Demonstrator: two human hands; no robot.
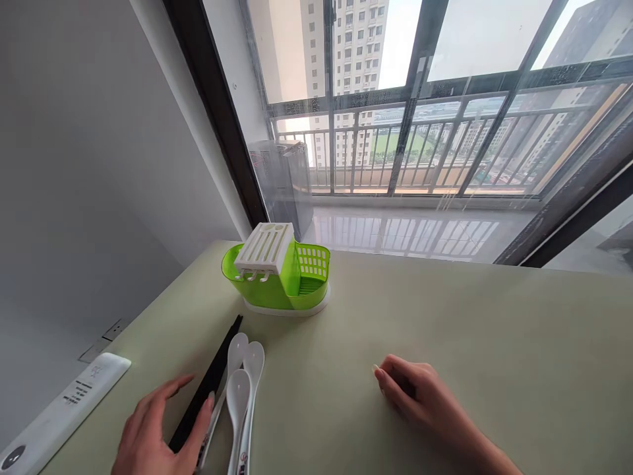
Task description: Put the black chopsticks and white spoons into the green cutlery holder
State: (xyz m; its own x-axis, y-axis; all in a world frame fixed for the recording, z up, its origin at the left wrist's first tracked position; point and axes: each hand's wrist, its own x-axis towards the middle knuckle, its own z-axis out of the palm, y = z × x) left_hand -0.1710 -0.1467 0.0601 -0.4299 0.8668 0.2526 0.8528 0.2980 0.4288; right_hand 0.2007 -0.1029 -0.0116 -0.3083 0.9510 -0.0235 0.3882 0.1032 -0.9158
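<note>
Left hand [148,435] spreading open, thumb and fingertips straddling black chopsticks [212,375], no firm hold showing; right hand [420,392] curling loosely, nothing visible inside. Possible trouble: thumb closing wide could be dragging white spoons [239,394], handles lying beside it. Chopsticks looking slim, matte; spoons glossy, oval-bowled; beyond left fingertips, green caddy [270,291] standing, plastic-looking.

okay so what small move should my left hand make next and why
I'd probably close the left hand around the black chopsticks: its thumb and fingers are spread to either side of them, while the right hand sits curled, well apart.
</note>
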